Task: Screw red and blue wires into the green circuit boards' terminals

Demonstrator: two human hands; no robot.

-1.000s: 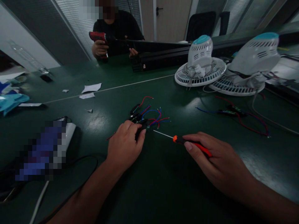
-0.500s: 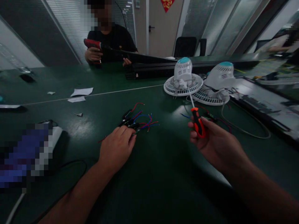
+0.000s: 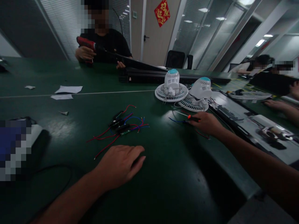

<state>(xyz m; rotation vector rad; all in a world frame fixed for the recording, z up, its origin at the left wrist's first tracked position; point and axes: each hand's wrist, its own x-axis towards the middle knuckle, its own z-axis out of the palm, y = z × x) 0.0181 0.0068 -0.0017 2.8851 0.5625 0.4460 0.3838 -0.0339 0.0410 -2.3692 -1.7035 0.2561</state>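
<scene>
My left hand (image 3: pixel 123 161) rests over the green table with its thumb apart from its fingers and nothing visible in it. Just beyond it lie several small black circuit modules (image 3: pixel 120 124) with red and blue wires. My right hand (image 3: pixel 204 123) is closed around a screwdriver (image 3: pixel 189 116) with an orange and black handle, its shaft pointing left. Under those fingers is another wired piece, whose blue wire (image 3: pixel 175 120) sticks out leftward; its body is mostly covered, and I cannot tell whether the fingers grip it.
Two white fan-like units (image 3: pixel 171 91) stand beyond my right hand. An opened panel (image 3: pixel 252 121) with electronics lies at the right. Paper scraps (image 3: pixel 68 89) are at the left. Across the table a person holds a red power drill (image 3: pixel 86 43) by long black strips (image 3: pixel 149 77).
My left hand has let go of the modules and drawn back toward me. My right hand has moved down to the separate wired piece, and the screwdriver has tipped from upright to nearly flat.
</scene>
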